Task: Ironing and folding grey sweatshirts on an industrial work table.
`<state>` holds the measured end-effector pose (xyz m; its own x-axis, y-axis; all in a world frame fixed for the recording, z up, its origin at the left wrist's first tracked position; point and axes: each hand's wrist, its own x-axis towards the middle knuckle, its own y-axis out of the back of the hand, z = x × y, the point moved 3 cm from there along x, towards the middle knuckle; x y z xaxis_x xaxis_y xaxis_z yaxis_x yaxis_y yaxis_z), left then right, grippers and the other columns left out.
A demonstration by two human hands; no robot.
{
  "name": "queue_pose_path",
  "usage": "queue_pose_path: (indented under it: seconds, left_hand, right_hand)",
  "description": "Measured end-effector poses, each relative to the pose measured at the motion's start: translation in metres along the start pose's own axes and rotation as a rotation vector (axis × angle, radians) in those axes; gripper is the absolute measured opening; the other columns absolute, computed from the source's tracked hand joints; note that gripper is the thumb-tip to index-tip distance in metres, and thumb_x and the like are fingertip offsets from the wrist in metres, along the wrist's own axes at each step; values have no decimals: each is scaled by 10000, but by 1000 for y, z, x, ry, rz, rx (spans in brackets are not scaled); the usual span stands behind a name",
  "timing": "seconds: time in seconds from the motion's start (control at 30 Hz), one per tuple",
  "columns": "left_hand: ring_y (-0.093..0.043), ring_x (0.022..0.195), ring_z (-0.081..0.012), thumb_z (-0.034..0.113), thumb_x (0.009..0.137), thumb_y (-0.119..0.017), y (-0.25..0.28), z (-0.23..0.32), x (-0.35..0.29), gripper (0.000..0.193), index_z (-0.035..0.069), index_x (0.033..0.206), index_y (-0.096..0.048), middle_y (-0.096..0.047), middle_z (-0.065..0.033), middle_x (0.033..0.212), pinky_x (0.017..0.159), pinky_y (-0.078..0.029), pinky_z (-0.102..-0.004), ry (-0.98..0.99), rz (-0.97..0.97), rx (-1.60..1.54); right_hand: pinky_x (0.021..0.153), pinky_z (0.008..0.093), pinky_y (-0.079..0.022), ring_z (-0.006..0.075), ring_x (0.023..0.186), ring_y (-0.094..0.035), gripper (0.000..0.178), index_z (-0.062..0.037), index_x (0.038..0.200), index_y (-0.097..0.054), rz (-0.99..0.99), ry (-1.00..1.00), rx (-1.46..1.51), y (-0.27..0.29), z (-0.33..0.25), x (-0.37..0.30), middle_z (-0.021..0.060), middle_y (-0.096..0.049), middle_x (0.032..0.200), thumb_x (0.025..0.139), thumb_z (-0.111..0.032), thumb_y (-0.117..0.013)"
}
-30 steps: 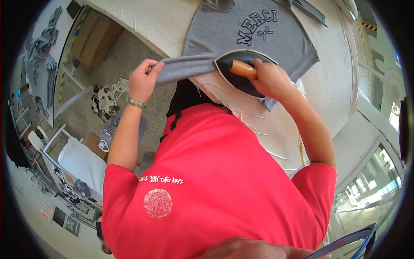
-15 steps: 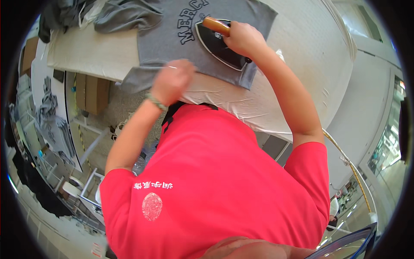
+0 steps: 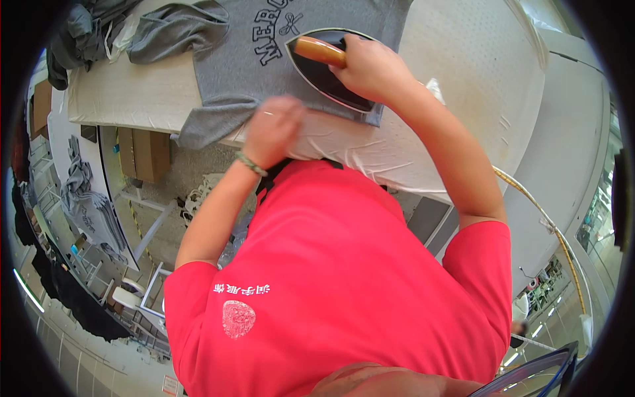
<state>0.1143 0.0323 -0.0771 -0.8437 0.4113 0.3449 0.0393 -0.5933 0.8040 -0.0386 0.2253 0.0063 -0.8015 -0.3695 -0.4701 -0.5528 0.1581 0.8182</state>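
Note:
A grey sweatshirt (image 3: 238, 73) with dark lettering and a small bow motif lies spread on the padded ironing table (image 3: 476, 79). My right hand (image 3: 376, 66) is closed on a black iron (image 3: 331, 76), by or near its orange-brown handle; the iron rests on the garment's right part. My left hand (image 3: 274, 129), with a ring and a beaded bracelet, is over the garment's near edge beside a sleeve (image 3: 215, 122) that hangs toward the table's front. Its fingers are smeared by motion, and whether they touch the cloth cannot be told.
More dark grey garments (image 3: 86, 40) lie heaped at the table's far left. Below the left edge stands a cardboard box (image 3: 149, 155). A stack of grey garments (image 3: 99, 215) lies on a white surface at the left. A yellowish hose (image 3: 559, 231) runs down at the right.
The iron and garment appear slightly farther left and up in view, partly from a shift of my head. My left hand has moved slightly right and down in view. My right hand keeps hold of the iron.

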Motion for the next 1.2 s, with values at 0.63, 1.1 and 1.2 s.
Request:
queue_pose_path:
  seconds: [0.63, 1.1, 1.2]
  left_hand:
    - [-674, 1073, -300, -34, 853, -651, 62, -40, -29, 306, 49, 1138, -726, -698, -104, 1117, 935, -538, -409, 283, -48, 143]
    - [-661, 1186, -339, 129, 973, -652, 83, -175, 123, 332, 46, 1294, -662, -691, -149, 1295, 1020, -523, -422, 165, 129, 155]
    - [-686, 1112, -317, 220, 988, -652, 103, -263, 163, 322, 53, 1263, -674, -710, -149, 1241, 958, -538, -412, 374, 158, 161]
  right_hand:
    - [719, 543, -573, 435, 811, -726, 276, 4, 1113, -548, -133, 152, 39, -74, -34, -60, 230, -726, 828, 885, -127, -634]
    - [802, 538, -569, 442, 874, -727, 747, 17, 1496, -433, -54, -220, -20, -29, 5, -37, 246, -742, 911, 881, -284, -732]
    - [841, 520, -558, 439, 945, -722, 815, 0, 1507, -434, -29, -324, 74, -12, -8, -4, 266, -738, 968, 881, -400, -769]
